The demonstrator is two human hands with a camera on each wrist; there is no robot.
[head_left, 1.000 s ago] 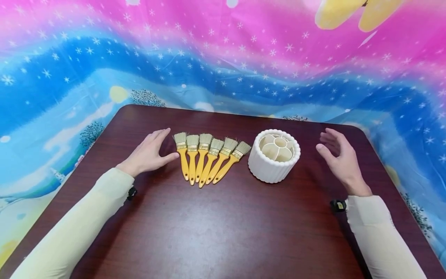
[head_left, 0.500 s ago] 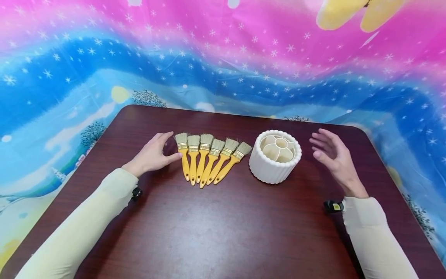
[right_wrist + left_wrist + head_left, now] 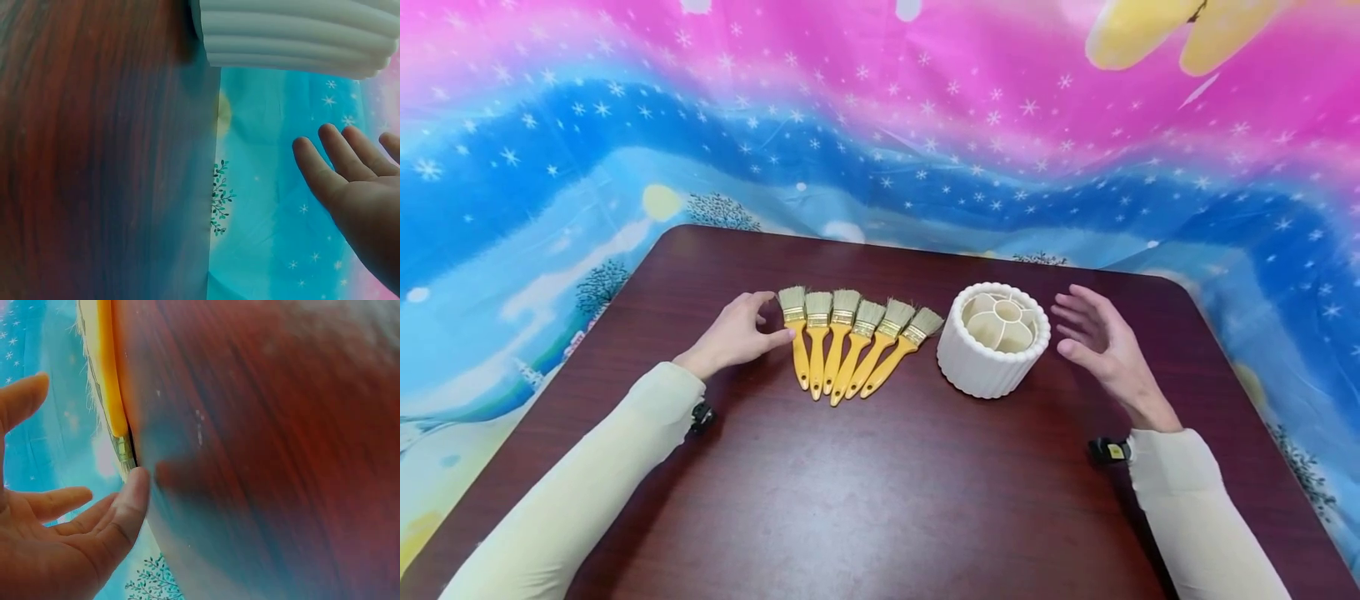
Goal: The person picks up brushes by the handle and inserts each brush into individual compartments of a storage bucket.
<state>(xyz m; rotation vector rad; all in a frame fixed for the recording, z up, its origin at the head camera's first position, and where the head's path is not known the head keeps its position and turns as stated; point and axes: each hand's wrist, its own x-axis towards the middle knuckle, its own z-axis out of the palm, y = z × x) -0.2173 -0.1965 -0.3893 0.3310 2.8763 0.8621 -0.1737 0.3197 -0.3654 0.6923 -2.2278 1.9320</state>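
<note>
Head view: six yellow-handled paintbrushes [image 3: 852, 354] lie fanned on the counter [image 3: 865, 500] left of the fluted white holder [image 3: 985, 367], none inside. My left grip [image 3: 733, 335], farther left, and right grip [image 3: 1108, 346], just right of it, hang loose, empty. Nothing lifted yet.

A wood-grained, dark reddish-brown desk [image 3: 880, 492] with rounded far corners is seen beneath both hands. Just beside the left hand [image 3: 737, 329], to its right, six flat paintbrushes [image 3: 853, 353] are laid in a fan, pale bristles pointed toward the far edge, yellow handles nearer. Between the paintbrushes and the right hand [image 3: 1108, 354], a white, fluted, round container [image 3: 985, 358], divided into compartments inside, is stood upright.
</note>
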